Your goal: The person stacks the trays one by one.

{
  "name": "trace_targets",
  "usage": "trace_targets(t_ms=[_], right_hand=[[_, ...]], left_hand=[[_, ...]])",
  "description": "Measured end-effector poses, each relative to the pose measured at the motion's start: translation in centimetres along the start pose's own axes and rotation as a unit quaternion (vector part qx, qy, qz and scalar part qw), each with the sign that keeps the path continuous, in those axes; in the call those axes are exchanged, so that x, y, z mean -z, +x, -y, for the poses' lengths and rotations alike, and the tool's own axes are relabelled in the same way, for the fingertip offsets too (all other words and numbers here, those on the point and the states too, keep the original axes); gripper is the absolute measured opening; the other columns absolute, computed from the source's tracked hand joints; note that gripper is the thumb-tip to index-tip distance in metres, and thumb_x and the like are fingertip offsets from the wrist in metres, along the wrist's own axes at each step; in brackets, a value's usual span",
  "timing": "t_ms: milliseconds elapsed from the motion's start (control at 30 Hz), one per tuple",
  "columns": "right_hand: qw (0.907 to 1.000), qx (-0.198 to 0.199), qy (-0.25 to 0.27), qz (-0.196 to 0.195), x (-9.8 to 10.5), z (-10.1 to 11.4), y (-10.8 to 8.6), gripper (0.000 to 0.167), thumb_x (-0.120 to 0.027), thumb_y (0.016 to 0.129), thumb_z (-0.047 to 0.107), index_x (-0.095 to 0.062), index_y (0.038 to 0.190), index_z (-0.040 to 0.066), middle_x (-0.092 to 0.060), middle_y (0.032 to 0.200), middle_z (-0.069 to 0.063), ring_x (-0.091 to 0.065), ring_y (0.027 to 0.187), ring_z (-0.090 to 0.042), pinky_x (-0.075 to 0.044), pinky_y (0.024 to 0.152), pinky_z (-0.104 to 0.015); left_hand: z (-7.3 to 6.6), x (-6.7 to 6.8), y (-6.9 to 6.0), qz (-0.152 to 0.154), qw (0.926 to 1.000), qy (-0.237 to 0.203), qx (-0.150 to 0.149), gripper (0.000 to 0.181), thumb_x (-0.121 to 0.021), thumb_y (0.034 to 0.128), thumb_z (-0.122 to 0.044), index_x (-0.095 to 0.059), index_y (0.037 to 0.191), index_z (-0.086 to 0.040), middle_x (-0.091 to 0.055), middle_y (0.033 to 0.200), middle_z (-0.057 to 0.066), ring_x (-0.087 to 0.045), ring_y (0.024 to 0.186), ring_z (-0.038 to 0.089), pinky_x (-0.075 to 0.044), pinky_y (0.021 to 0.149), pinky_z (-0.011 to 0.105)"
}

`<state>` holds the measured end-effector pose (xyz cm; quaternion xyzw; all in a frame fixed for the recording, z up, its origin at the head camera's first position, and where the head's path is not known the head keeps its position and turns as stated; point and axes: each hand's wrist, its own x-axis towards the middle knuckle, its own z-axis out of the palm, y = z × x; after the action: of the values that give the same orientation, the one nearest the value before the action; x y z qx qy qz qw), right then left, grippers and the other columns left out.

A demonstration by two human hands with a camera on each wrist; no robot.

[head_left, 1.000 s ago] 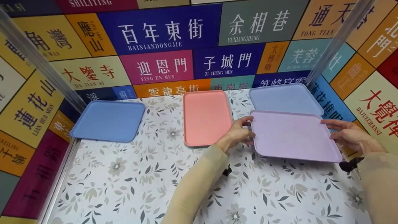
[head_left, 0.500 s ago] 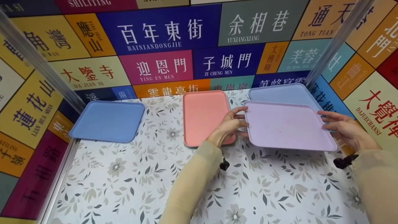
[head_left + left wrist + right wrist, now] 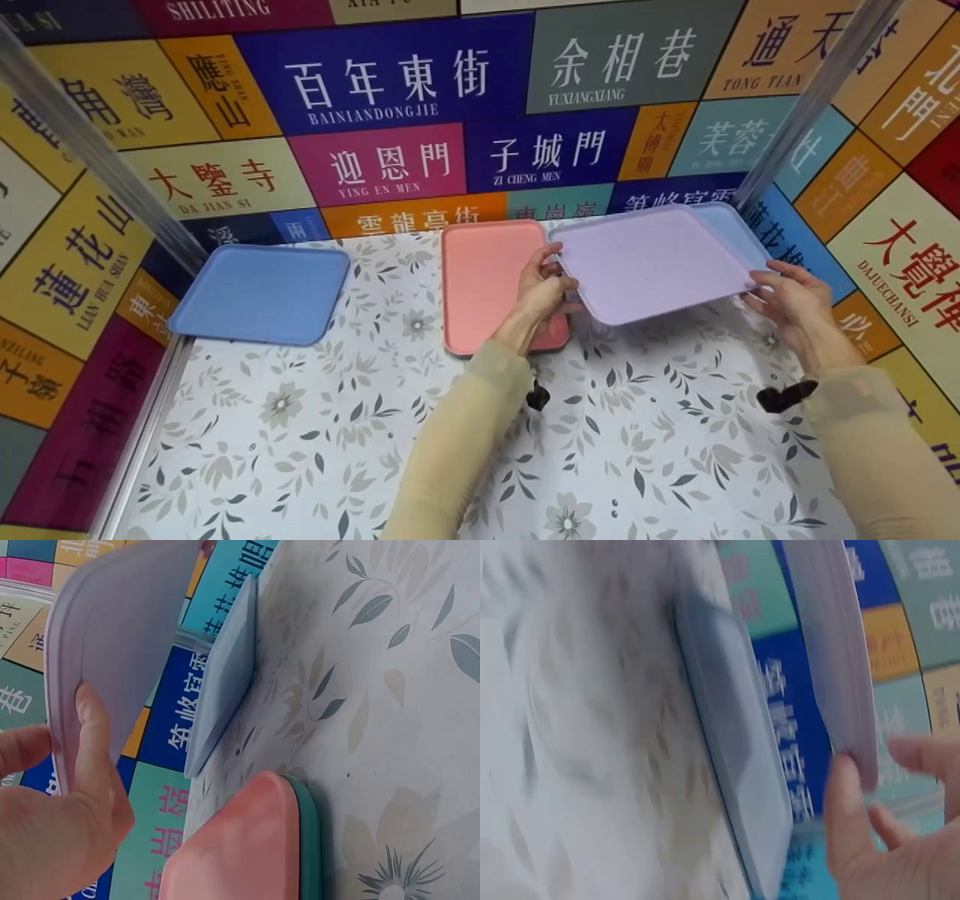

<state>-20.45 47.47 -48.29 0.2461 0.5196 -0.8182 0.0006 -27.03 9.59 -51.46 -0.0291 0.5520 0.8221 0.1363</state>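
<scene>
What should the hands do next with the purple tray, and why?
Probably shift the purple tray slightly right, squaring it over the light blue tray: the left hand and right hand hold it raised, wrist views show a gap beneath it, and the light blue tray pokes out on the right.

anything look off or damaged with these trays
No damage is visible. The purple tray looks askew: the left hand and right hand hold it tilted above the light blue tray, edges out of line.
</scene>
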Motion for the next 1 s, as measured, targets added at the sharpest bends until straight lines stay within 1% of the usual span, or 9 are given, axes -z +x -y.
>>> trace_targets(t_ms=[67,133,267,367,433,533,667,833,1000], right_hand=[[0.9983,0.012,0.056,-0.008,-1.2,-1.0,-0.2,0.036,-0.075,0.098,-0.014,-0.071,0.116,0.017,-0.080,0.091,-0.005,-0.083,0.083,-0.020,-0.072,0.075,-0.035],[0.9956,0.035,0.086,-0.015,-2.6,-2.0,-0.3,0.047,-0.075,0.095,-0.019,-0.066,0.127,0.015,-0.079,0.091,-0.007,-0.084,0.081,-0.021,-0.072,0.075,-0.035],[0.9920,0.071,0.097,-0.040,-5.5,-4.0,-0.5,0.080,-0.078,0.091,-0.021,-0.052,0.157,0.014,-0.077,0.101,-0.003,-0.080,0.076,-0.018,-0.072,0.072,-0.033],[0.9911,0.080,0.085,-0.065,-7.5,-5.2,-0.6,0.095,-0.078,0.090,-0.022,-0.043,0.169,0.017,-0.070,0.120,-0.001,-0.077,0.081,-0.014,-0.071,0.071,-0.031],[0.9902,0.087,0.076,-0.079,-8.6,-5.9,-0.6,0.096,-0.076,0.091,-0.022,-0.041,0.172,0.017,-0.063,0.128,-0.001,-0.075,0.082,-0.013,-0.070,0.071,-0.028],[0.9894,0.099,0.056,-0.089,-9.8,-6.8,-0.7,0.097,-0.073,0.093,-0.022,-0.037,0.174,0.017,-0.060,0.130,-0.001,-0.073,0.086,-0.011,-0.068,0.073,-0.025],[0.9906,0.097,0.056,-0.079,-11.0,-7.6,-1.1,0.103,-0.071,0.094,-0.022,-0.027,0.176,0.022,-0.054,0.131,0.001,-0.072,0.087,-0.013,-0.069,0.076,-0.027],[0.9937,0.075,0.053,-0.064,-12.0,-8.2,-1.4,0.110,-0.069,0.094,-0.023,-0.019,0.178,0.028,-0.046,0.131,0.003,-0.071,0.086,-0.015,-0.068,0.076,-0.030],[0.9943,0.072,0.040,-0.068,-12.1,-8.3,-1.5,0.108,-0.068,0.093,-0.024,-0.022,0.176,0.029,-0.045,0.128,0.004,-0.071,0.084,-0.015,-0.069,0.074,-0.030]], left_hand=[[0.1,-0.1,0.1,-0.021,0.9997,0.004,-0.007,0.083,-0.068,0.0848,0.018,-0.059,0.160,-0.015,-0.061,0.113,0.008,-0.068,0.093,0.022,-0.067,0.056,0.040],[0.2,-0.2,0.1,-0.037,0.9992,0.008,-0.010,0.084,-0.069,0.0850,0.018,-0.058,0.161,-0.015,-0.061,0.116,0.008,-0.067,0.098,0.022,-0.070,0.061,0.045],[0.4,-0.6,0.1,-0.064,0.9979,0.000,-0.014,0.084,-0.070,0.0856,0.019,-0.059,0.160,-0.018,-0.064,0.125,0.012,-0.067,0.105,0.024,-0.072,0.074,0.055],[0.5,-0.9,0.1,-0.077,0.9969,-0.010,-0.018,0.084,-0.070,0.0852,0.020,-0.060,0.159,-0.019,-0.060,0.130,0.015,-0.066,0.108,0.026,-0.072,0.077,0.058],[0.5,-1.1,0.0,-0.079,0.9966,-0.010,-0.021,0.085,-0.070,0.0853,0.021,-0.060,0.159,-0.020,-0.057,0.131,0.015,-0.064,0.110,0.027,-0.072,0.078,0.057],[0.5,-1.1,-0.1,-0.081,0.9963,-0.007,-0.028,0.084,-0.070,0.0856,0.020,-0.060,0.158,-0.021,-0.056,0.134,0.015,-0.063,0.113,0.027,-0.072,0.078,0.056],[0.4,-1.0,-0.1,-0.085,0.9958,0.004,-0.035,0.082,-0.070,0.0871,0.017,-0.060,0.158,-0.022,-0.060,0.138,0.017,-0.067,0.112,0.028,-0.072,0.069,0.048],[0.5,-0.9,-0.1,-0.089,0.9955,0.010,-0.031,0.081,-0.071,0.0889,0.015,-0.058,0.160,-0.023,-0.061,0.138,0.016,-0.068,0.108,0.026,-0.069,0.060,0.037],[0.7,-0.7,-0.2,-0.093,0.9954,0.008,-0.021,0.081,-0.070,0.0899,0.015,-0.058,0.160,-0.024,-0.063,0.137,0.015,-0.069,0.108,0.026,-0.069,0.061,0.036]])
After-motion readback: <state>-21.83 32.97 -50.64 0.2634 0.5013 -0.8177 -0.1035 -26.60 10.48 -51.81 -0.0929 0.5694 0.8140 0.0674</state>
